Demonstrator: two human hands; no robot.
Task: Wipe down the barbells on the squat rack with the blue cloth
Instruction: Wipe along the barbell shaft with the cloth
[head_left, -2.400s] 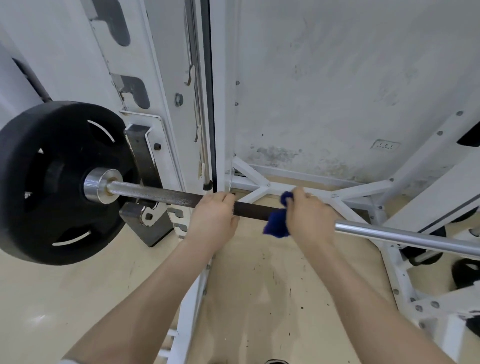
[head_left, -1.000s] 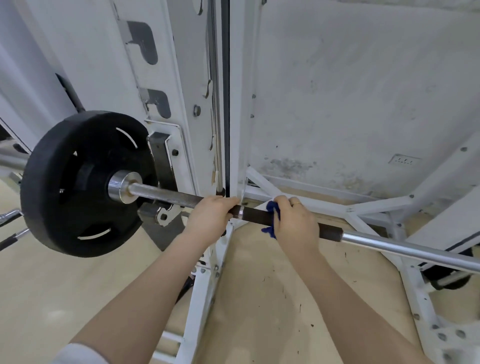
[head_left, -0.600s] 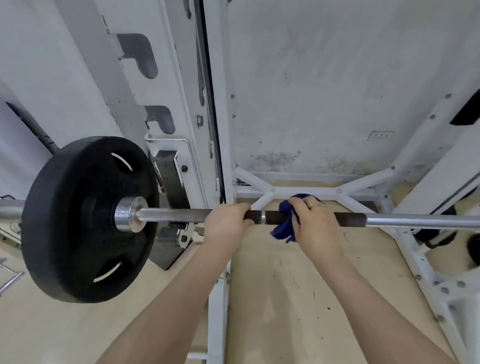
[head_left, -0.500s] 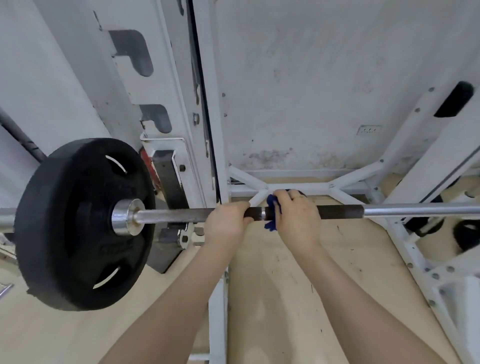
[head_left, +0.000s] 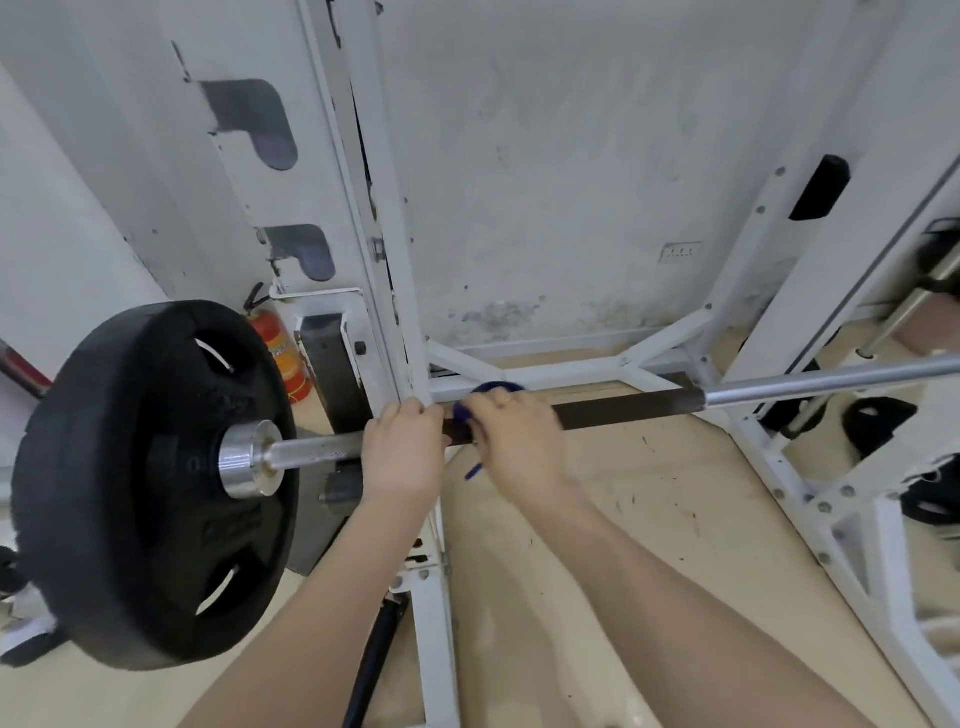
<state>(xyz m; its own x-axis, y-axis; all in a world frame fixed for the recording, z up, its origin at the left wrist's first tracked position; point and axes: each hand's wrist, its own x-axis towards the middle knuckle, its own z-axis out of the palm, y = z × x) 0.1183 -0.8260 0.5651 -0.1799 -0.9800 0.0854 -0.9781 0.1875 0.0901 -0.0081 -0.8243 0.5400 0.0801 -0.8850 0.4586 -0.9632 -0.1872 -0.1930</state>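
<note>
A white squat rack (head_left: 387, 270) upright stands just behind both hands, partly hiding the wall; one black weight plate (head_left: 150, 483) fills the lower left, loaded on one barbell (head_left: 623, 408) that runs left to right across the view; a red fire extinguisher (head_left: 278, 353) peeks from behind the plate, its label too blurred to read; raised lettering on the plate is illegible. The left hand (head_left: 402, 452) curls around the bar; the right hand (head_left: 519, 447) sits close beside it, fingers wrapped over the blue cloth (head_left: 470, 408) bunched against the bar's dark section; a second bar (head_left: 904, 312) and more plates lie far right.
</note>
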